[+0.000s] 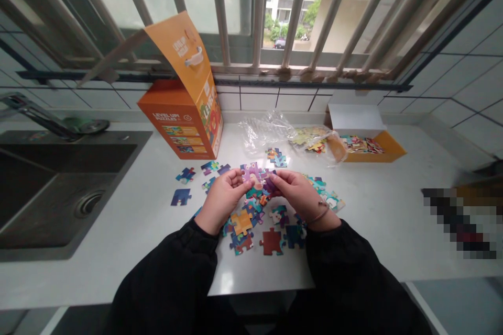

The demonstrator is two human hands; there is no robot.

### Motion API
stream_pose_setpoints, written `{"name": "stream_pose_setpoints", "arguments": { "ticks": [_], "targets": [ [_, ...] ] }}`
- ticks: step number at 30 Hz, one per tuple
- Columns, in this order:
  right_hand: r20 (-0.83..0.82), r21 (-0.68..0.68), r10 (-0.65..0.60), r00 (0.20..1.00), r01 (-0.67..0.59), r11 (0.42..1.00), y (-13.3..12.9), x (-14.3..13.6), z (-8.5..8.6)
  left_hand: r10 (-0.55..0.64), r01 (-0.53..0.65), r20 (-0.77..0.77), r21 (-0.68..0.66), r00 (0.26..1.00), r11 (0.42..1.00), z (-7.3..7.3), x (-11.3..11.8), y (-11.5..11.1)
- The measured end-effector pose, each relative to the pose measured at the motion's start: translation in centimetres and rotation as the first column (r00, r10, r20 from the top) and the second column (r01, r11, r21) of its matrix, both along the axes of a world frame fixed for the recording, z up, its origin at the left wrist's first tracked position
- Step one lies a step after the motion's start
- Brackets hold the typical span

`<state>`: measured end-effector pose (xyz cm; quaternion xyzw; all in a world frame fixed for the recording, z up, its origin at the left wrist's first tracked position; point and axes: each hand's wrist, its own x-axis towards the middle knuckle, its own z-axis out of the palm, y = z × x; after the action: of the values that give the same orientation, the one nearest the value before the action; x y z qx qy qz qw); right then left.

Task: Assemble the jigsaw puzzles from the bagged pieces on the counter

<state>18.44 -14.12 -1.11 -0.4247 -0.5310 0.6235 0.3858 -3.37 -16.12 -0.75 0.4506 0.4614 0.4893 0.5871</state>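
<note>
Both hands meet over a loose heap of jigsaw pieces on the white counter. Between the thumb and fingers of my left hand [225,191] is a pink and purple puzzle piece [251,171]. My right hand [295,191] pinches a darker purple puzzle piece [269,184] close against it; I cannot tell whether the two are joined. Below the hands lie a yellow piece [241,222], a brown-red piece [272,242] and several others. A dark blue piece [181,197] rests apart at the left. Beyond the hands sits a small orange and blue cluster [277,157].
An orange puzzle box [178,125] stands with its lid up at back left. Crumpled clear plastic bags [267,131] lie by the wall. An open yellow box [387,149] at back right contains more pieces. At left is a sink [113,167]; a barred window rises behind.
</note>
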Motion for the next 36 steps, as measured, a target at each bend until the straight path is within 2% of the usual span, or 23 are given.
{"name": "stream_pose_setpoints", "arguments": {
  "ticks": [4,10,17,24,30,36],
  "targets": [
    [-0.014,-0.060,-0.013,1.000,0.013,0.998,-0.2,-0.7,-0.6,0.000,0.001,0.048,-0.027,0.999,1.000,0.1,0.0,0.0],
    [-0.015,-0.057,-0.030,0.999,0.029,0.998,-0.3,-0.2,-0.5,0.063,-0.061,0.055,-0.028,0.997,0.998,0.2,-0.2,0.0],
    [-0.070,-0.125,-0.098,0.993,0.088,0.988,-0.5,-0.8,-0.5,0.056,-0.055,0.048,-0.035,0.997,0.998,0.3,-0.1,0.0],
    [-0.122,-0.154,-0.095,0.988,0.076,0.985,-0.9,-1.5,-0.2,-0.004,0.006,0.042,-0.033,0.999,0.999,0.2,0.1,-0.2],
    [-0.178,-0.163,-0.043,0.983,0.013,0.986,-1.2,-1.9,-0.1,-0.080,0.081,0.019,-0.058,0.997,0.995,0.2,0.2,-0.4],
    [-0.161,-0.162,-0.049,0.986,0.022,0.987,-1.3,-1.6,-0.1,-0.150,0.150,0.008,-0.114,0.989,0.982,0.1,-0.1,-0.5]
  ]
}}
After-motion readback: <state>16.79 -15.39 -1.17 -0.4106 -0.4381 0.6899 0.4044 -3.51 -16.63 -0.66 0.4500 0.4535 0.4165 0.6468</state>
